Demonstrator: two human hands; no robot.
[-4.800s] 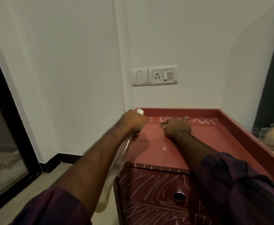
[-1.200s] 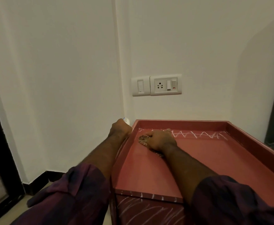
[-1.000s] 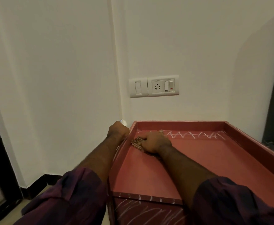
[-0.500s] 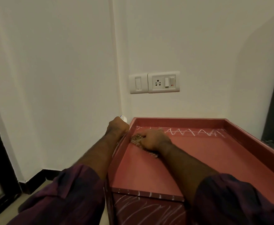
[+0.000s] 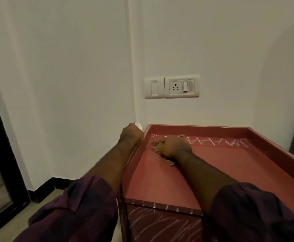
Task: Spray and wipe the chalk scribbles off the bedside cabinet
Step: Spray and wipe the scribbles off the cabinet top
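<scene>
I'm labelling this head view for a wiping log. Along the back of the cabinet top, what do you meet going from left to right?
Dark door frame → left hand gripping the spray bottle → cloth → right hand holding it → chalk zigzag → cabinet's right rim.

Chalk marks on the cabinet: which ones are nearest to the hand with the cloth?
The zigzag line along the back of the top, beside the right hand; the other scribbles are on the front face.
</scene>
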